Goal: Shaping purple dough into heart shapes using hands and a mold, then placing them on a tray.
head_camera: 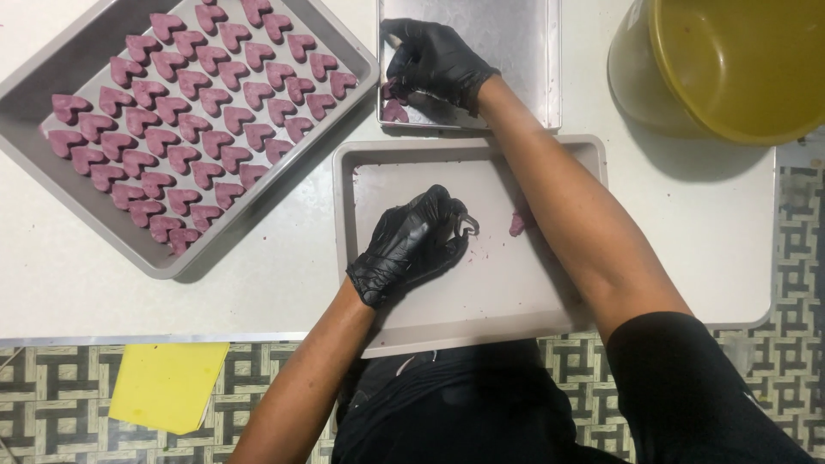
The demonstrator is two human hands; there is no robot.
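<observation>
Right hand (436, 62) is up in the steel tray (516, 34), fingers pinched on a purple heart piece (394, 110). Left hand (412, 245) grips a small metal cutter (467, 226) over the grey tray (481, 301), beside a dough scrap (517, 223).

Tray of hearts (172, 129) left; steel tray (516, 51) behind middle tray (516, 292); bucket (730, 69) right

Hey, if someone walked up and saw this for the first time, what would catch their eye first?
Most likely the grey tray at upper left, filled with neat rows of purple heart-shaped pieces. Next, the black-gloved hands: the right hand reaches into a shiny metal pan at top centre, placing a heart piece, while the left hand holds a small metal cutter over the beige tray in front. A big yellow bowl sits at upper right.
</observation>
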